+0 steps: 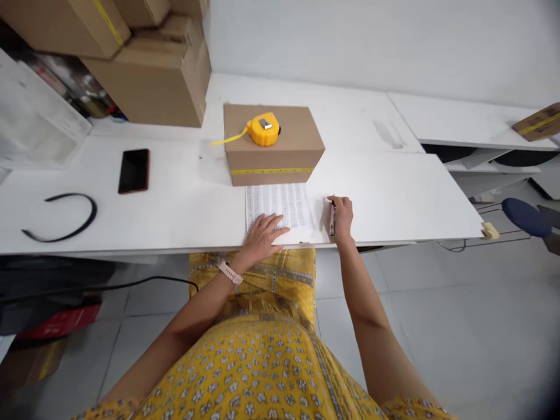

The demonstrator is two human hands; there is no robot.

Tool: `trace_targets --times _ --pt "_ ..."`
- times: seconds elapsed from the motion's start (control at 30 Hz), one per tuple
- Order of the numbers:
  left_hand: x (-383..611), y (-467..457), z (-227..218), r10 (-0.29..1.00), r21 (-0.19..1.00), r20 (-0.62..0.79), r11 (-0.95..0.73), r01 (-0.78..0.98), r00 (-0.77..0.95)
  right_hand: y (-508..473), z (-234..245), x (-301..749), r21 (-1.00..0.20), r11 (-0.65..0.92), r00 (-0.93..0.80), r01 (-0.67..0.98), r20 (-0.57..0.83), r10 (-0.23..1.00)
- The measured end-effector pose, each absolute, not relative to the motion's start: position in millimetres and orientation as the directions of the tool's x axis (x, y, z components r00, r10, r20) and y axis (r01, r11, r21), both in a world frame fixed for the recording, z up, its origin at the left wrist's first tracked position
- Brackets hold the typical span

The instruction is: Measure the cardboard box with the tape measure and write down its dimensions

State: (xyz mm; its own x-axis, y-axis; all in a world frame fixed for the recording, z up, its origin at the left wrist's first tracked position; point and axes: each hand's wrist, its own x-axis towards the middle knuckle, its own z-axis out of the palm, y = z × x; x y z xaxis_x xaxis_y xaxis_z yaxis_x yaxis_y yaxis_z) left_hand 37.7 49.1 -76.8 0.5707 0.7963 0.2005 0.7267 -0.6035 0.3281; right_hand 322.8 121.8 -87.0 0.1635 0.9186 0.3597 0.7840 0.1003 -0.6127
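Observation:
My left hand (pixel 261 238) lies with its fingers spread on the lower part of a printed sheet (pixel 277 203) filled with rows of small text. To the right of the sheet, my right hand (pixel 343 217) is closed around a slim, pale-and-dark object (pixel 332 219), held upright near the front edge of the table. Its exact kind is too small to make out. Behind the paper stands a closed brown cardboard box (pixel 291 131) with a yellow strip along its front. On the box rests a yellow tape measure (pixel 263 129), its blade partly pulled out leftward.
A black phone (pixel 133 171) and a black curved headband (pixel 93 213) lie left on the white table (pixel 385 198). Several cardboard boxes (pixel 153 76) are stacked at the back left, near a translucent bin (pixel 39 116). Another box (pixel 540 122) sits far right, above a blue stool (pixel 525 217).

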Motion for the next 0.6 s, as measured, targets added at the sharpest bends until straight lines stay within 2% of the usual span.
trace_targets --times 0.13,0.23,0.3,0.37,0.47,0.6 --pt "35 56 -54 0.818 0.455 0.203 -0.565 0.688 0.538 135 -93 339 -0.424 0.131 0.031 0.896 0.356 0.934" --pt "32 81 -11 0.814 0.529 0.427 -0.579 0.620 0.395 140 -101 340 -0.351 0.133 0.019 0.927 0.397 0.918" --pt "28 110 22 0.772 0.498 0.589 -0.578 0.646 0.237 142 -107 340 -0.366 0.123 0.048 0.922 0.425 0.904" --pt "23 146 48 0.745 0.462 0.660 -0.504 0.730 0.097 145 -111 340 -0.397 0.122 0.073 0.910 0.442 0.894" --pt "15 197 65 0.816 0.485 0.577 -0.363 0.795 0.021 145 -113 341 -0.436 0.122 0.100 0.892 0.453 0.886" --pt "9 223 67 0.915 0.649 0.403 -0.273 0.710 -0.017 139 -101 337 -0.514 0.110 0.216 0.851 0.532 0.819"
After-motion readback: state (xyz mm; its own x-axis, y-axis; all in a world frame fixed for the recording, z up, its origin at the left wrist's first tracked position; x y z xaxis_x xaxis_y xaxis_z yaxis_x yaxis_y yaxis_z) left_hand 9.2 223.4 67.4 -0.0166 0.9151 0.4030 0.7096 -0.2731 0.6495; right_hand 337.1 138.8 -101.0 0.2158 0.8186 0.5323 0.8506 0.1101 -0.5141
